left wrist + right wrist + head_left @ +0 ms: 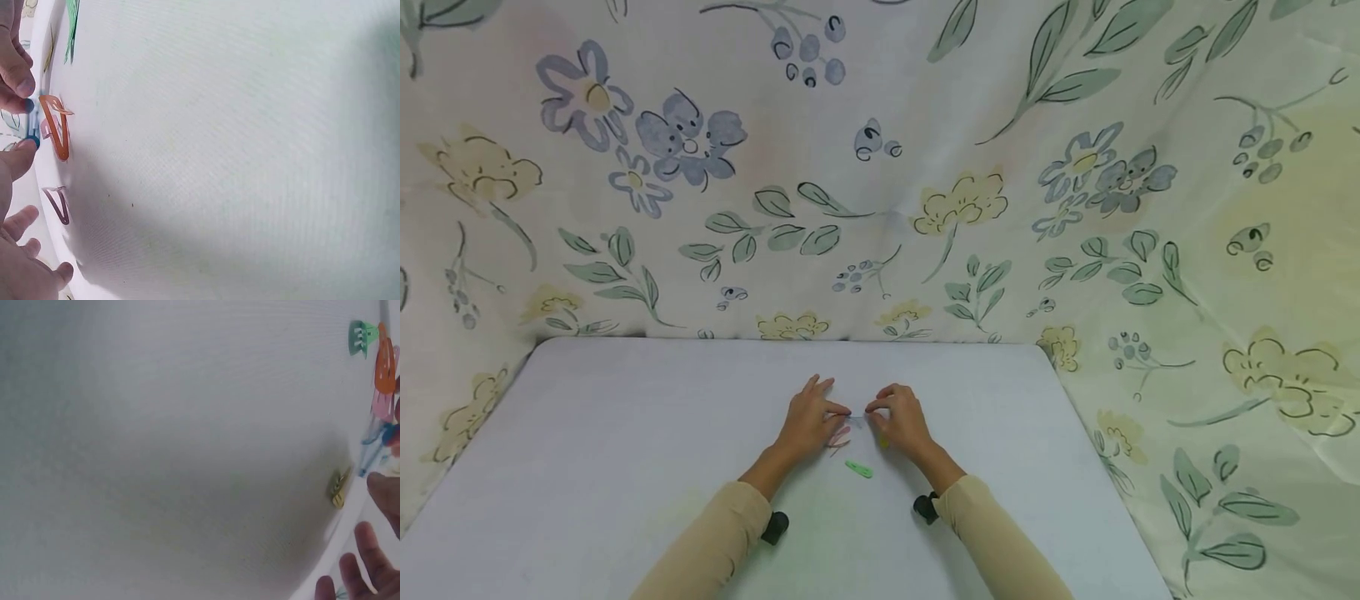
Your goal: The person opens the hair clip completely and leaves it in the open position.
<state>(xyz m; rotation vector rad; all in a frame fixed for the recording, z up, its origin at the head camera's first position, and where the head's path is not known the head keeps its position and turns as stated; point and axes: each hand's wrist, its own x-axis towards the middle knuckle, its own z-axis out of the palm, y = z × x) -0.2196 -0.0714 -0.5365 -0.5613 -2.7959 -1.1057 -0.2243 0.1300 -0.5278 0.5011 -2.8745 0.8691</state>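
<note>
Both hands meet over the table around a small blue hair clip (856, 417). My left hand (808, 421) pinches one end of the clip between thumb and forefinger, its other fingers spread. At the opposite end, the thumb and forefinger of my right hand (902, 421) pinch the clip's tip. An orange snap hair clip (61, 140) lies just below the hands, with a pink clip (382, 406) beside it. A mauve snap clip (59, 212) rests under the left fingers. Nearer the body is a green clip (859, 469); a yellow clip (338, 499) lies beneath the right hand.
The white table (625, 433) reaches back to a floral curtain (850, 250) that also hangs along both sides. A black wrist camera (775, 527) sits by the left sleeve, and another black camera (925, 508) by the right.
</note>
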